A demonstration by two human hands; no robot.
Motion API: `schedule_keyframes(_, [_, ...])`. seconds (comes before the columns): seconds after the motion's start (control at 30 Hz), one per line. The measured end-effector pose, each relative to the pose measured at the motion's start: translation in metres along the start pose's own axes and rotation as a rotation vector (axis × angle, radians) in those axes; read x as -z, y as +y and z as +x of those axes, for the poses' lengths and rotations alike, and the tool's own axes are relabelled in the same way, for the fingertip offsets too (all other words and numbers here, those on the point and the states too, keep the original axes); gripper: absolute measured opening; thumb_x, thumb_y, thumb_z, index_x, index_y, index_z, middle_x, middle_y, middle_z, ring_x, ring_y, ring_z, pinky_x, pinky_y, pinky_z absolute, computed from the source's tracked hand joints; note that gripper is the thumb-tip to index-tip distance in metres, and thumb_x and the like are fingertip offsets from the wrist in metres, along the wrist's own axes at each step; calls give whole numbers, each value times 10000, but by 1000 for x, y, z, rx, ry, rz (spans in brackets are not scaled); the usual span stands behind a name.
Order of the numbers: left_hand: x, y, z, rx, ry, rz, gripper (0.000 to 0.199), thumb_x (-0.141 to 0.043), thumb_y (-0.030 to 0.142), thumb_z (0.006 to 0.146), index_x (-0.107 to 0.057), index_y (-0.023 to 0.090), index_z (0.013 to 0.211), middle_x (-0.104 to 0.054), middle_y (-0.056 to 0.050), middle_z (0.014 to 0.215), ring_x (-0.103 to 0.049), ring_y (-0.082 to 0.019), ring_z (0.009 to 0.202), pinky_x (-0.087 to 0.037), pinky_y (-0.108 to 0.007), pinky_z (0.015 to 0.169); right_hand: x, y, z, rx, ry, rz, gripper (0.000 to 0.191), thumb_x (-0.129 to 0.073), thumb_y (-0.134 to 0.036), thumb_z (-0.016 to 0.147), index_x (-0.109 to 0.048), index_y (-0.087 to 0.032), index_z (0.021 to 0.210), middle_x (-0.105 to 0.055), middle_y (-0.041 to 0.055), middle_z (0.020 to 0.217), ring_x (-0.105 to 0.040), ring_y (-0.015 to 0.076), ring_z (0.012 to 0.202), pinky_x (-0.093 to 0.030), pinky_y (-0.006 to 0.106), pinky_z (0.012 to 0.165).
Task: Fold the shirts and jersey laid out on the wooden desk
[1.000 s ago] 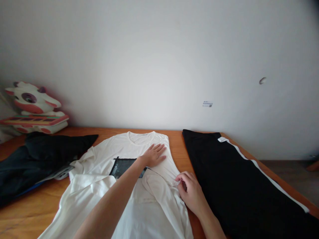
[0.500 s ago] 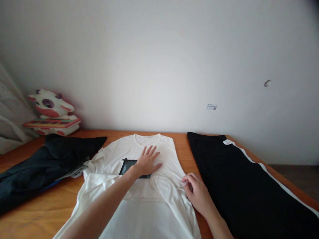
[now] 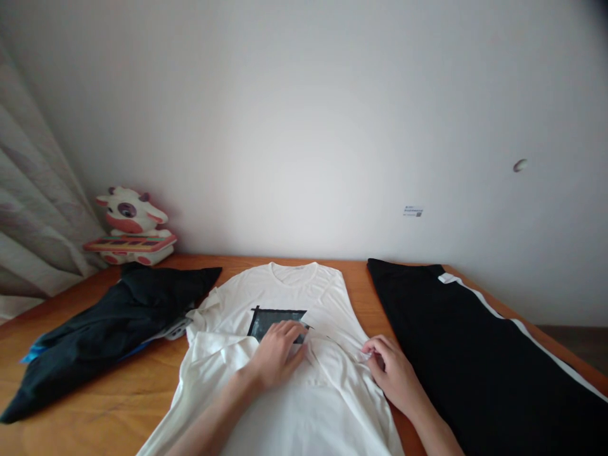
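A white T-shirt (image 3: 237, 288) with a dark square print lies on the wooden table, its collar toward the wall and its middle creased. My left hand (image 3: 280, 351) is on the shirt at the lower edge of the print, its fingers bent together; whether cloth is pinched under them is hidden. At the shirt's right edge, my right hand (image 3: 387, 364) pinches a bit of the white fabric between thumb and fingers.
Black trousers (image 3: 456, 354) with a white side stripe lie on the right. A dark garment (image 3: 128, 316) is bunched on the left of the table (image 3: 95, 411). A cow-shaped toy keyboard (image 3: 133, 228) stands at the back left, beside a curtain (image 3: 38, 183).
My left hand has drawn back from the upper chest of the shirt to the print's lower edge, and its spread fingers have closed up. The view has shifted slightly left.
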State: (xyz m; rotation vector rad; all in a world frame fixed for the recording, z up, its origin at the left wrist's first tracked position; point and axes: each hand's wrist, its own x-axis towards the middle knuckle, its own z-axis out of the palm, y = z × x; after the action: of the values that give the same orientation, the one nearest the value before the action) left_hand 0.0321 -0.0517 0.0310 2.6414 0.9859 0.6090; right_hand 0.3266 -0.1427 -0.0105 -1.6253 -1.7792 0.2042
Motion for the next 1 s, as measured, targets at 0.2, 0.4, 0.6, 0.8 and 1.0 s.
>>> schedule_keyframes(0.2, [-5,13,-8,-8,-43,4,373,-626,391,896,-630,226,1230,-702,-93,1205,-626,-284,1118,-473,-449,987,0,-2,1,-23,16,44,154,-483,-204,853,-633,-235,837,-665,52,879,-642,217,865,-499,344,805])
schedule_keyframes(0.4, [-8,10,-8,-66,-44,-15,217,-548,222,917,-685,229,1085,-733,-75,1016,-660,-238,956,-476,-400,894,-3,0,-1,-66,23,80,168,-486,-243,849,-653,-234,836,-688,46,882,-651,208,832,-498,323,763])
schedule_keyframes(0.6, [2,13,-15,-68,-111,-518,175,-648,333,833,-716,180,881,-729,-74,838,-660,-197,765,-504,-319,749,0,2,24,-237,-52,-1,146,-525,-239,782,-669,-231,804,-714,22,746,-667,203,691,-478,301,669])
schedule_keyframes(0.8, [9,11,-17,178,-241,-931,591,-483,675,899,-657,160,667,-612,-37,550,-561,-147,501,-446,-270,535,-23,-62,69,-98,-71,-75,197,-517,-155,792,-676,-215,891,-737,44,858,-685,188,789,-469,280,722])
schedule_keyframes(1.0, [24,-8,-13,155,156,53,446,-377,407,1011,-665,182,757,-697,-81,756,-648,-218,751,-446,-337,731,-66,-123,89,63,-367,39,137,-565,-185,852,-667,-216,767,-726,30,735,-648,163,664,-386,244,595])
